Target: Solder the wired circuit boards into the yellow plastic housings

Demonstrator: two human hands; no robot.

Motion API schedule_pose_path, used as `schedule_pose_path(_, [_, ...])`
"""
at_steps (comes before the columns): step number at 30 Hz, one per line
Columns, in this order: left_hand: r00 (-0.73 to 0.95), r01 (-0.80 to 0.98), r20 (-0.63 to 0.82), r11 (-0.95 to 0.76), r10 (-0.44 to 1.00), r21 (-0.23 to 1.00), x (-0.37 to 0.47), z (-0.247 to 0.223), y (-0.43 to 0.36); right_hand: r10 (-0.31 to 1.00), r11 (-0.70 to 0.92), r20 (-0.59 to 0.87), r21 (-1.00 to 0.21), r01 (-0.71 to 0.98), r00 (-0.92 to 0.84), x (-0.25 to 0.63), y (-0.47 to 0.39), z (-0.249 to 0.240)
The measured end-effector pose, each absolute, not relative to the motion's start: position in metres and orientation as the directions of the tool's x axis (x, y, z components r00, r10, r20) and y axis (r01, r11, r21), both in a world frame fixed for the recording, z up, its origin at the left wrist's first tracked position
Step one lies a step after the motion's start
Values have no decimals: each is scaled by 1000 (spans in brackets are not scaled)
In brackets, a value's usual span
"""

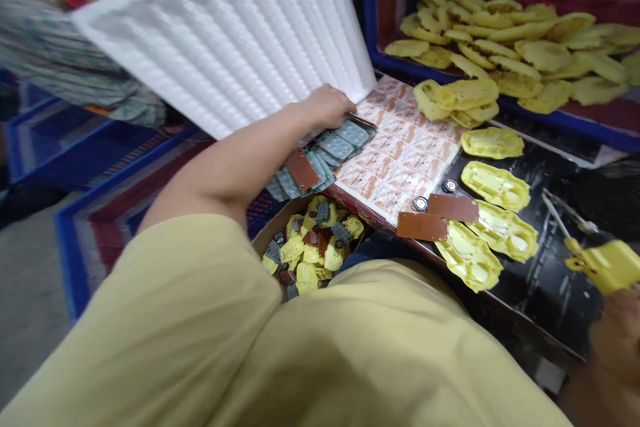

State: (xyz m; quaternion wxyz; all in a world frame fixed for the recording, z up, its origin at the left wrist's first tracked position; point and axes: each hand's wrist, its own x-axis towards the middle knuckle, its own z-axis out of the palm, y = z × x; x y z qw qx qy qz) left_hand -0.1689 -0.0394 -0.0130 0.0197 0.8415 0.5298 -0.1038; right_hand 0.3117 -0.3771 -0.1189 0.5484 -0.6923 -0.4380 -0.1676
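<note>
My left hand [330, 107] reaches across to a pile of grey-green circuit boards [335, 145]. Its fingers curl over the edge of a thin board at the top of the pile, with the fingertips partly hidden. One brown board [302, 169] lies on the near part of the pile. At the right edge, my right hand [617, 327], blurred and cut off, grips a yellow tool [605, 265] with thin metal prongs, like a soldering gun. Left of it, several yellow plastic shells [495, 185] lie in a row, beside two brown boards [423, 226] and small round black parts [420, 203].
A ribbed white foam sheet [240, 33] stands behind my left hand. Blue crate [370, 7] at the back right holds many yellow shells. Below the table edge, a container holds mixed yellow pieces [305, 250] and boards. Another person's patterned clothing [75, 60] shows at left.
</note>
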Motion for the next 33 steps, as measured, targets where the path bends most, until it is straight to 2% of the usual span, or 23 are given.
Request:
schedule_pose_path(1, [400, 916, -113, -402, 909, 8, -171, -14, -39, 347, 3, 796, -530, 848, 496, 308, -374, -115])
schedule_pose_path(3, [350, 908, 80, -359, 933, 214, -178, -18, -36, 275, 31, 856, -463, 886, 437, 300, -368, -107])
schedule_pose_path(4, [314, 874, 165, -352, 935, 334, -182, -20, -33, 322, 42, 851, -451, 892, 415, 295, -365, -104])
schedule_pose_path(5, [279, 818, 225, -354, 934, 454, -185, -21, -30, 309, 94, 872, -424, 901, 379, 289, -362, -99])
schedule_pose_path(7, [210, 649, 284, -350, 936, 676, -188, -22, -26, 274, 225, 919, -347, 911, 282, 276, -358, -90])
schedule_pose_path(8, [187, 556, 297, -350, 936, 754, -188, -21, -26, 278, 268, 929, -321, 909, 246, 269, -357, -84])
schedule_pose_path(9, [190, 488, 306, -360, 933, 795, -186, -19, -26, 335, 290, 914, -330, 898, 227, 261, -356, -78])
schedule_pose_path(11, [274, 440, 306, -402, 912, 803, -175, -12, -33, 489, 314, 842, -414, 854, 229, 249, -353, -66])
schedule_pose_path(13, [471, 504, 251, -491, 846, 710, -150, -3, -47, 604, 324, 775, -453, 831, 186, 239, -347, -54])
schedule_pose_path(15, [697, 565, 114, -640, 708, 520, -112, 6, -71, 651, 368, 755, -404, 837, 78, 232, -336, -44])
schedule_pose_path(17, [831, 521, 7, -783, 556, 341, -70, 13, -100, 689, 434, 723, -359, 826, -49, 225, -322, -38])
schedule_pose_path(20, [914, 402, -69, -874, 399, 272, -18, 17, -141, 706, 487, 692, -320, 813, -151, 213, -304, -35])
schedule_pose_path(23, [929, 321, 48, -862, 368, 393, 2, 9, -156, 666, 451, 739, -291, 844, -101, 204, -299, -38])
schedule_pose_path(26, [833, 240, 223, -695, 506, 678, 0, -9, -147, 608, 390, 794, -317, 865, 18, 203, -305, -43])
schedule_pose_path(29, [746, 126, 172, -390, 644, 912, 0, -26, -137, 576, 353, 813, -343, 870, 86, 205, -311, -46])
schedule_pose_path(33, [730, -5, 70, -97, 680, 995, 20, -29, -148, 565, 314, 818, -338, 887, 112, 203, -315, -50])
